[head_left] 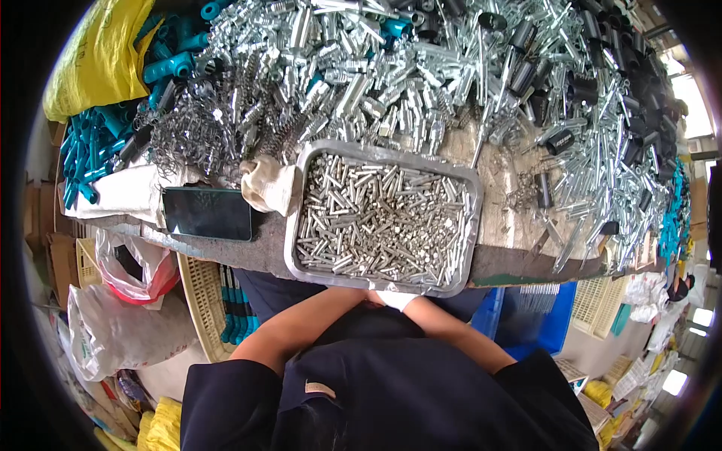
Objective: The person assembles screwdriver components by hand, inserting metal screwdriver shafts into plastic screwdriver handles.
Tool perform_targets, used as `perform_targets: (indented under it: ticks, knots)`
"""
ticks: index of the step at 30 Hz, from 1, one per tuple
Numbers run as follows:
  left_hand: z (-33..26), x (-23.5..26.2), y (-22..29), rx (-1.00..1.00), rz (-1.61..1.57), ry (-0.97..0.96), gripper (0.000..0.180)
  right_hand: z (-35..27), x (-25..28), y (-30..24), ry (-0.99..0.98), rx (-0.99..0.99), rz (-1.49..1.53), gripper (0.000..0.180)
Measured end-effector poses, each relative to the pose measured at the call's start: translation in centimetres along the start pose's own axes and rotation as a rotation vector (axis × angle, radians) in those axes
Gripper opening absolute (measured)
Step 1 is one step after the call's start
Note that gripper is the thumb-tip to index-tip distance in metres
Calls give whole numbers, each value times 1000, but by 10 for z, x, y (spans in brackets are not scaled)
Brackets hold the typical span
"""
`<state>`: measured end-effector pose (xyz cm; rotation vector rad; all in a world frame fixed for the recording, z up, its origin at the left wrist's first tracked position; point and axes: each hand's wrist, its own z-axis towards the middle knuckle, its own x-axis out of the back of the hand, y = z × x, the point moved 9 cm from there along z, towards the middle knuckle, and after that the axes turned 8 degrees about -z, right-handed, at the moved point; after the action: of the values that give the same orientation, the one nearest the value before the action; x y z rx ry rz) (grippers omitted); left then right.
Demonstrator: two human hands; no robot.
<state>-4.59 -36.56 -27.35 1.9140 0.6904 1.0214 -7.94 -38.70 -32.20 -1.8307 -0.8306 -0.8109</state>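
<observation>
Both hands meet at the near rim of a metal tray (297, 225): the right hand (397, 299) wears a white glove, the left hand (368, 298) is mostly hidden, and neither grip can be made out. The tray brims with small steel pins (380, 218). Heaped metal parts (361, 75) crowd the far bench, leaving little open room.

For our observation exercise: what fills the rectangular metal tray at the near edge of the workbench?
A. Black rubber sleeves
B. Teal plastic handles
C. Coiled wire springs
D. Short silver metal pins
D: the rectangular metal tray is packed with short silver metal pins; the teal plastic handles lie far left on the bench, outside it.
</observation>
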Motion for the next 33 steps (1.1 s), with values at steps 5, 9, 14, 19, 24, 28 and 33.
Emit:
perform_targets:
  ticks: [5, 9, 14, 19, 24, 28, 33]
  knots:
    - [-27, 12, 0, -89, 28, -48, 51, 33, -26, -3, 0, -50, 37, 56]
    - [-35, 9, 12, -123, 109, -26, 50, 42, 20, -27, 97, 40, -129, 53]
    - [-35, 16, 30, -134, 103, -13, 48, 15, 59, -27, 262, -24, 141, 45]
    - [-37, 31, 34, -32, 118, 102, 47, 36, -2, -31, -362, -153, -39, 32]
    - [-91, 45, 58, -29, 167, 439, 38, 1, -25, 55, -190, -417, 879, 30]
    - [-223, 89, 90, -105, -240, 909, 27, 9, -68, 72, -22, -785, 1609, 29]
    - [-277, 89, 90, -111, -302, 1175, 22, 40, -56, 52, 102, -888, 1849, 12]
